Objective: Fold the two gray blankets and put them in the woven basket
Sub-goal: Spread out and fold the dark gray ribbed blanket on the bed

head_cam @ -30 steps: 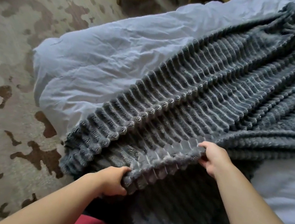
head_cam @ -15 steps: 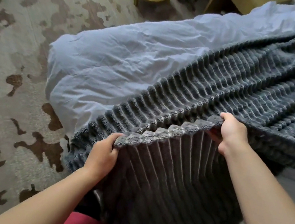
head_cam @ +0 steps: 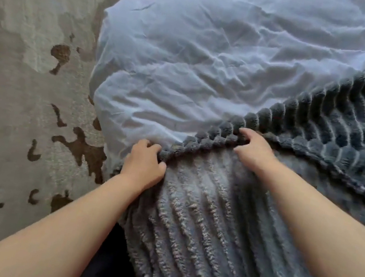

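Note:
A dark gray ribbed blanket (head_cam: 338, 131) lies spread over the bed, running off to the right. Its near part (head_cam: 204, 227) is folded forward over the rest, so the fuzzy striped underside faces up. My left hand (head_cam: 144, 164) is closed on the blanket's edge at the left end of that fold. A little farther along the same edge, my right hand (head_cam: 254, 149) grips it with curled fingers. Both edges sit nearly lined up on the bed. No second blanket and no woven basket are in view.
A pale wrinkled duvet (head_cam: 201, 68) covers the bed, its corner hanging at the left. A beige rug with brown blotches (head_cam: 20, 97) covers the floor on the left. Red clothing shows at the bottom edge.
Both hands have carried the blanket's near edge up and forward, from hanging near my body to lying on the far edge on the bed. The view has tilted down and closer.

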